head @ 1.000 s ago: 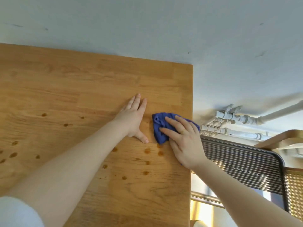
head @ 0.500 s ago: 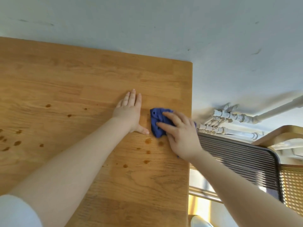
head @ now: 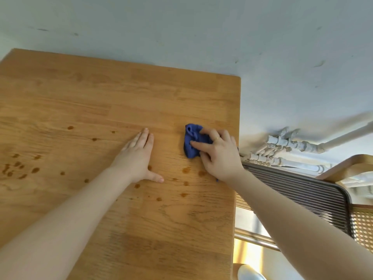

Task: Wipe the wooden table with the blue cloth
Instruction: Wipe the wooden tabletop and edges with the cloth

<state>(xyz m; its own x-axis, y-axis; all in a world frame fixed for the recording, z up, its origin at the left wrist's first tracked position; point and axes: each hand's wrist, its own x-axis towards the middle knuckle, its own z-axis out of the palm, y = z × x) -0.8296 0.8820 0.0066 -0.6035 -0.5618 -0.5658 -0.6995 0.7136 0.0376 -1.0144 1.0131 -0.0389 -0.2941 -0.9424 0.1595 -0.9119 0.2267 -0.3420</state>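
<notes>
The wooden table (head: pixel 121 98) fills the left and middle of the head view and carries several brown drip stains, two of them (head: pixel 186 170) just in front of the cloth. A bunched blue cloth (head: pixel 190 146) lies near the table's right edge. My right hand (head: pixel 219 158) grips it, with the thumb and bent fingers on top of the folds and a ring on one finger. My left hand (head: pixel 139 156) rests flat on the wood to the left of the cloth, fingers straight and thumb spread, a clear gap apart from it.
More brown stains (head: pixel 18 166) cluster at the table's left. Right of the table edge (head: pixel 236 188) are white radiator pipes (head: pixel 282 146), a slatted metal panel (head: pixel 292 199) and a wooden chair back (head: pixel 353 162). A pale wall stands behind the table.
The cloth has bunched up tighter under my right hand. My left hand has slid left and nearer, widening the gap to the cloth. The view has tilted slightly.
</notes>
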